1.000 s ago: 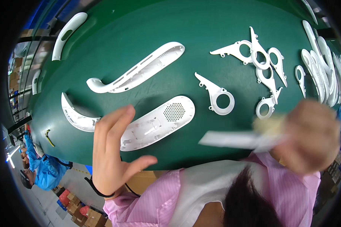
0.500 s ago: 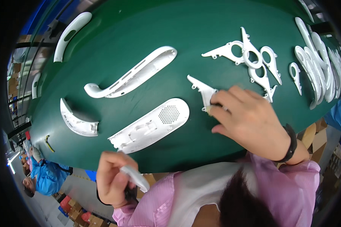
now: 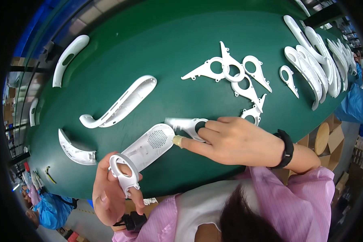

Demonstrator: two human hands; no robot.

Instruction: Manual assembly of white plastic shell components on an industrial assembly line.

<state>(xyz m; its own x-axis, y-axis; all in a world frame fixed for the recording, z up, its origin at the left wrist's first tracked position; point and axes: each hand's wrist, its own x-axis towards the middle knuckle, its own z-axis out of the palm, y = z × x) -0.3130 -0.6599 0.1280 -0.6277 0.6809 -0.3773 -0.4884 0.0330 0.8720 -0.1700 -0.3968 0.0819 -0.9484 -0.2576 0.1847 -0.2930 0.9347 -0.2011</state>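
Observation:
My left hand (image 3: 105, 197) is closed around a white ring-shaped plastic part (image 3: 132, 165), its round opening turned upward, by the near edge of the table. Partly behind it lies a long white shell (image 3: 139, 151) with a patch of small holes at its rounded end. My right hand (image 3: 238, 142) grips another white ring part with a tapering tail (image 3: 184, 125), close to that perforated end. The tail is smeared by motion, and the fingers cover some of the ring. A yellowish cover wraps one right fingertip, which points at the shell.
Several white ring parts (image 3: 234, 72) lie in an overlapping cluster on the green table (image 3: 169, 36). A long hooked shell (image 3: 123, 105) and a short curved piece (image 3: 74, 151) lie to the left. Many long shells (image 3: 306, 74) crowd the right side. Cardboard boxes (image 3: 332, 141) stand beyond the right edge.
My right hand has brought the tailed ring part leftward and nearer, beside the perforated shell. The left hand has turned its part so the ring now shows. The whole view has shifted.

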